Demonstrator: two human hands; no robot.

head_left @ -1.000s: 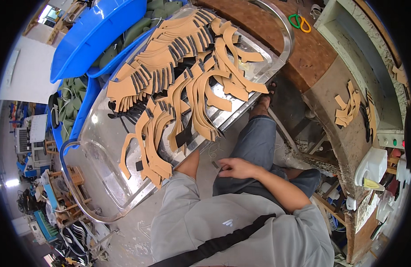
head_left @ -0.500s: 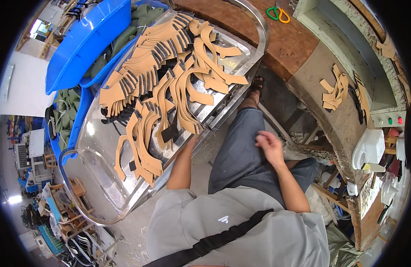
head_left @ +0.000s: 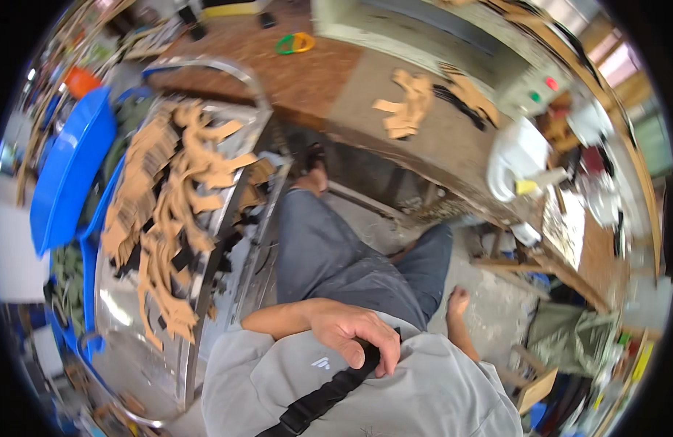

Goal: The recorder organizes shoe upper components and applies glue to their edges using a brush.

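Note:
My left hand [head_left: 354, 335] is across my chest, its fingers curled over the black strap [head_left: 307, 409] that runs diagonally over my grey shirt. Down at my right side hangs my right hand [head_left: 459, 300], seen end-on and small, so its fingers cannot be made out. To my left, the metal trolley [head_left: 121, 364] carries fanned stacks of tan curved cut pieces [head_left: 143, 171] with dark edges. Neither hand touches them.
Ahead is a brown workbench [head_left: 307, 87] with green and orange scissors [head_left: 295, 44]. More tan pieces [head_left: 405, 102] lie before a pale machine [head_left: 424, 51]. A white jug [head_left: 518, 156] stands at the right. Blue tubs [head_left: 70, 175] are beyond the trolley.
My view has turned right, so trolley and bench sit further left. My left hand has come up from beside the trolley onto the strap. My right hand has dropped to my side.

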